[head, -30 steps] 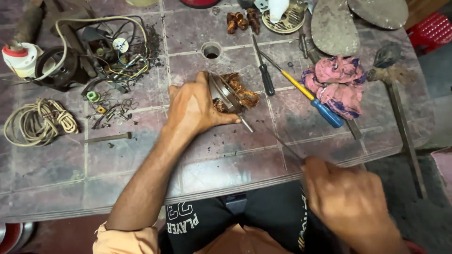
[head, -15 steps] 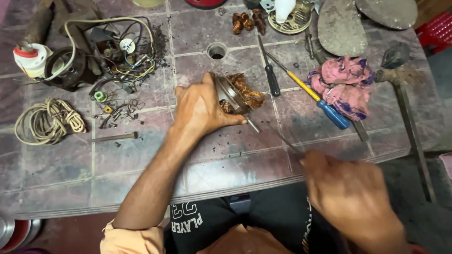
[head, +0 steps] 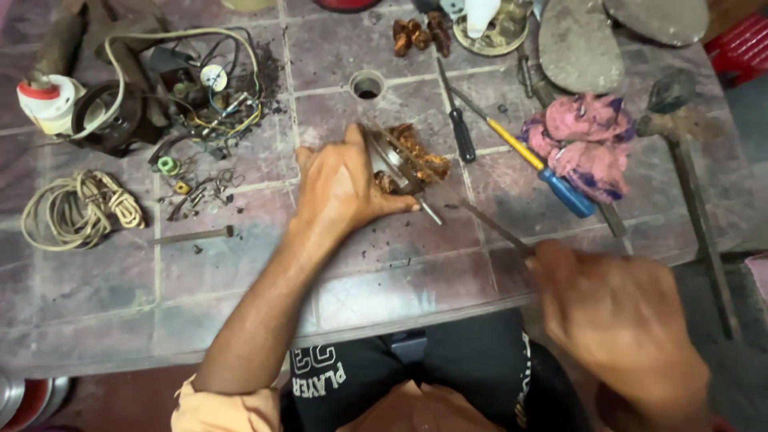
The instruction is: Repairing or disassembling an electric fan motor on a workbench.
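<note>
My left hand [head: 340, 188] grips a round metal motor part with rusty copper windings [head: 404, 156], pressing it against the worn tiled tabletop [head: 240, 280]. My right hand [head: 620, 316], blurred at the table's near edge, is closed around the handle end of a long thin metal tool [head: 480, 218]. The tool's tip reaches up and left to the motor part, touching it close to my left fingers. A short shaft sticks out of the part toward me.
A blue-and-yellow screwdriver [head: 540, 168], a black screwdriver [head: 458, 120] and a pink rag [head: 580, 136] lie right of the part. A hammer [head: 692, 172] rests at far right. Tangled wires [head: 204, 88], a coiled cord [head: 80, 208] and small hardware sit left. Shoe soles [head: 580, 44] lie at the back.
My right hand has shifted up and left, pushing the thin tool's tip onto the motor part. My left hand keeps its grip on the part.
</note>
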